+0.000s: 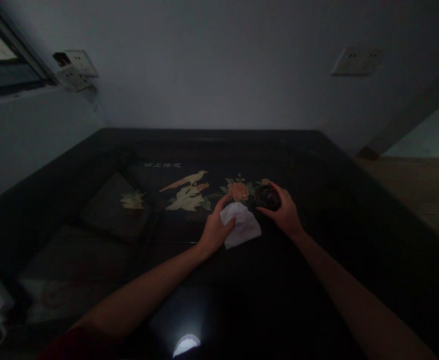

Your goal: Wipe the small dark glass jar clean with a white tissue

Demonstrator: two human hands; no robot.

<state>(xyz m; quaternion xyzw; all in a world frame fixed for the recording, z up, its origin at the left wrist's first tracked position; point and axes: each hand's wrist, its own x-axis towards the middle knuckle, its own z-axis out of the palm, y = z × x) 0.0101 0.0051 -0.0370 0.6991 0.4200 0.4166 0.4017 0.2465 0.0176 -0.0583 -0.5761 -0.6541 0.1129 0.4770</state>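
Observation:
My left hand [216, 227] rests with its fingers closed on a crumpled white tissue [242, 225] that lies on a glossy black table [317, 260]. Just to the right, my right hand [285, 212] wraps around a small dark round object [268, 197], holding it on the tabletop. Both hands sit beside the table's inlaid picture of a bird [187, 182] and an orange flower [238, 191]. The room is dim and the dark object's details are hard to make out.
The table stands in a corner against grey walls. Wall sockets [74, 70] hang at the upper left and a switch plate [358, 61] at the upper right. A wooden floor [418, 190] shows at right. A lamp's reflection [186, 344] glows near the table's front edge.

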